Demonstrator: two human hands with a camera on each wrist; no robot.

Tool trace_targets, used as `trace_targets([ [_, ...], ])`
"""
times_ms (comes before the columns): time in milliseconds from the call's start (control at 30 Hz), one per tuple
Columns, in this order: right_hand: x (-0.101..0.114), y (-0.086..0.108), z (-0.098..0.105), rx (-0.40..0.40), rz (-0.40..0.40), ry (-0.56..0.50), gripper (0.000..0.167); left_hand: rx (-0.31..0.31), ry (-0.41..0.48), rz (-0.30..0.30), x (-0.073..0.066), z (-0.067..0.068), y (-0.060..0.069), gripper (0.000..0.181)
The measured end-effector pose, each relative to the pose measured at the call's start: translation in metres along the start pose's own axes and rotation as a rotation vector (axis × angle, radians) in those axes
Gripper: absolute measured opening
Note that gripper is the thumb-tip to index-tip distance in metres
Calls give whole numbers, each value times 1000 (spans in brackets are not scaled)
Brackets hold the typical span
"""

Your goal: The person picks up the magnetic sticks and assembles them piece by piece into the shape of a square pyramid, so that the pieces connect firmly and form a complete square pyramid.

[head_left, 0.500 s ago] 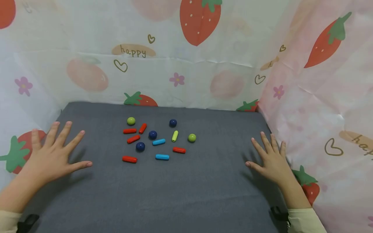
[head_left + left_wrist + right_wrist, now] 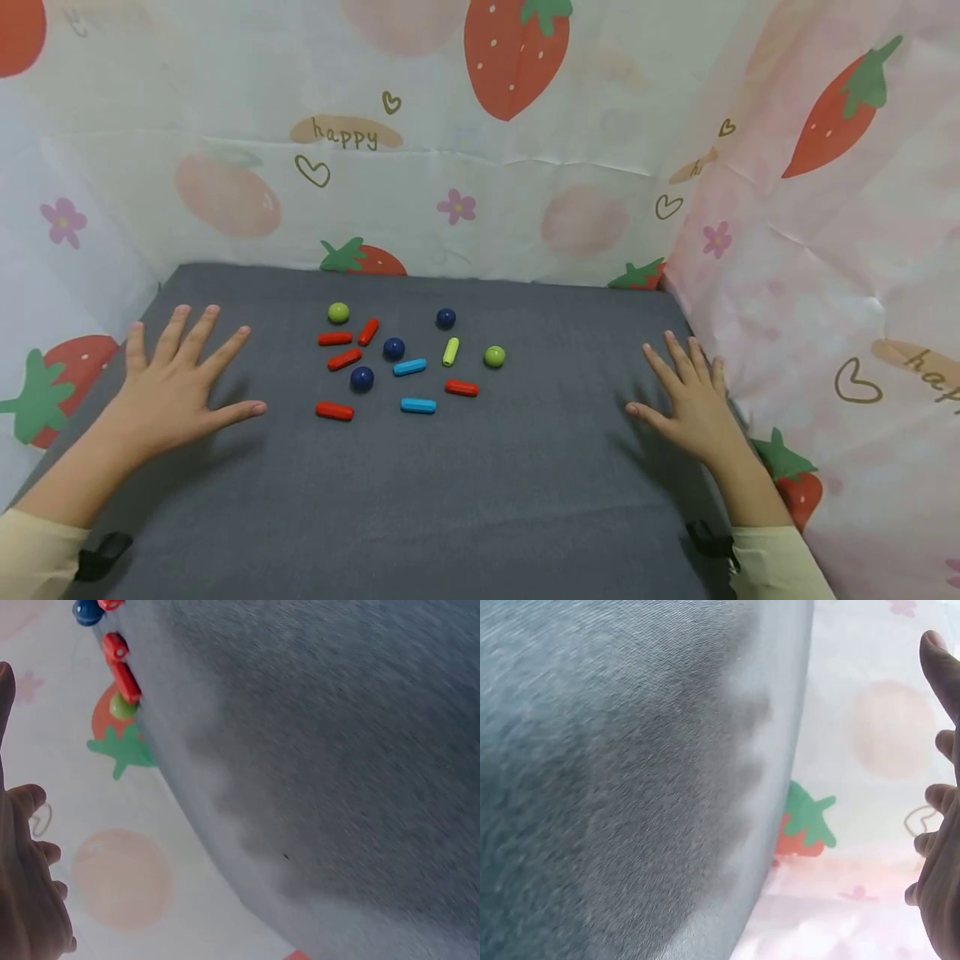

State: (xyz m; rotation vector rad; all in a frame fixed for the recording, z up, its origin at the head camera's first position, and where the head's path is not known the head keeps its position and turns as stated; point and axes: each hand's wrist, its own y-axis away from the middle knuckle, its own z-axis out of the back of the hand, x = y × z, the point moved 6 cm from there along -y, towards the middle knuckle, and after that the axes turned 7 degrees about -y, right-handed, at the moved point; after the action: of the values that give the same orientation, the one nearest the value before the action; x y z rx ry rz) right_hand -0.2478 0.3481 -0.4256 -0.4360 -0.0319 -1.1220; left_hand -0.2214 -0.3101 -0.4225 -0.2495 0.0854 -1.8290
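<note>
Spread flat above the cloth, my left hand (image 2: pixel 168 396) holds nothing; its fingers are straight and a shadow falls beneath it. My right hand (image 2: pixel 693 408) hovers likewise at the right side, fingers spread. Between them lie several red sticks (image 2: pixel 334 411), two blue sticks (image 2: pixel 417 406) and one yellow-green stick (image 2: pixel 450 352), all short and rounded. Among these are three dark blue balls (image 2: pixel 362 379) and two green balls (image 2: pixel 494 357). The lower left red stick is nearest to my left hand. In the left wrist view a few red pieces (image 2: pixel 126 682) show at the edge.
A dark grey cloth (image 2: pixel 480 500) covers the table. Curtains with printed strawberries (image 2: pixel 517 58) and hearts rise behind it and at both sides. The right curtain (image 2: pixel 862 275) stands close beside my right hand. Black straps (image 2: pixel 105 557) hang at both cuffs.
My left hand has moved to the right and slightly up in the head view, toward the pieces. My right hand has shifted slightly left and up. The sticks and balls lie as before.
</note>
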Motion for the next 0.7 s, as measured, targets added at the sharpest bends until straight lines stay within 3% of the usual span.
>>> trace_targets([
  [400,-2,-17,-2,-7,-12,-103,95,-18,67,-53,-28,5,-21,112],
  [700,5,-32,-2,7,-11,-182,94,-46,174,-132,-64,8,-41,105],
])
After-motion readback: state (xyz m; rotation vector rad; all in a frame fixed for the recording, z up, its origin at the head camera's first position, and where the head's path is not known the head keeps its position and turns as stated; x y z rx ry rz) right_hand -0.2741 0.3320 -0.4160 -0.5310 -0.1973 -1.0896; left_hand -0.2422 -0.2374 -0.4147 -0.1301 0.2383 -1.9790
